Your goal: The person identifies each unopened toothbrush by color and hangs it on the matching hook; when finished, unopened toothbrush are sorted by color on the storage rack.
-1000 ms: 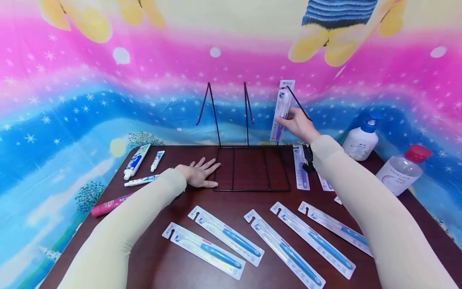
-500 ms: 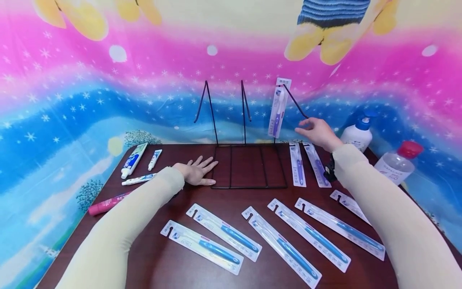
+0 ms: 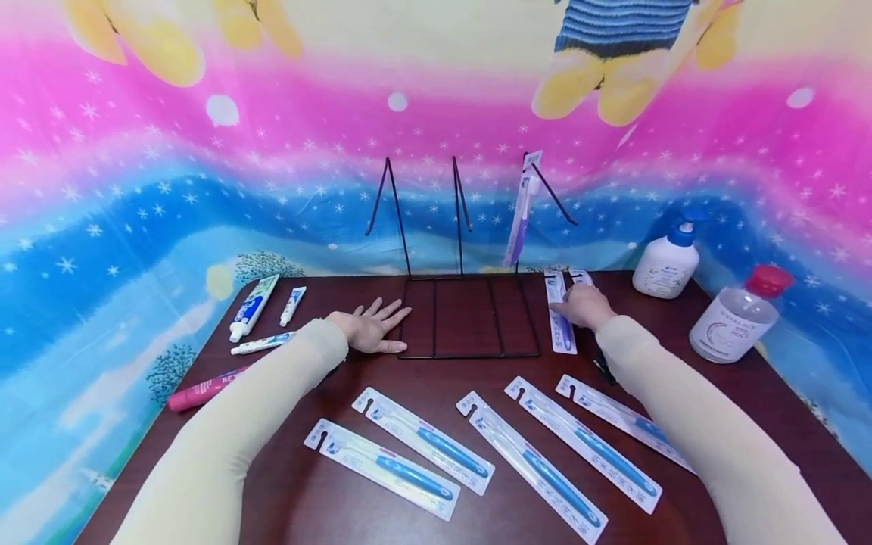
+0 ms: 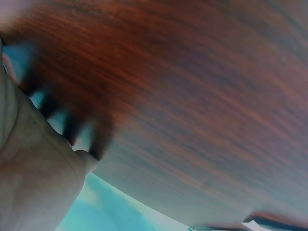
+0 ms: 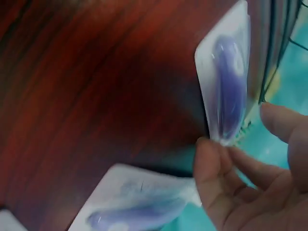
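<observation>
Near, five blue-handled toothbrush packs (image 3: 532,468) lie aslant on the dark table (image 3: 381,522), the rightmost partly hidden by the right sleeve. Beyond them, the left hand (image 3: 373,328) rests palm down, fingers spread, at the left side of the wire rack (image 3: 497,316); whether it touches the wire cannot be told. To the rack's right, the right hand (image 3: 587,306) covers most of the right purple-handled pack (image 5: 134,207), its fingers bent and the thumb apart over the left purple-handled pack (image 3: 562,314) — whether they pinch either pack cannot be made out. Farthest, the hanging purple-handled pack (image 3: 521,216) is tilted on the rack's right arm.

Handling, as judged: each pack should be light, with a stiffish backing and a smooth, somewhat slippery blister that may dent under hard pressure. Lying flat, its thin edge offers little purchase; the better hold is across the raised blister's sides — thumb opposite fingers, notched end left uncovered.
</observation>
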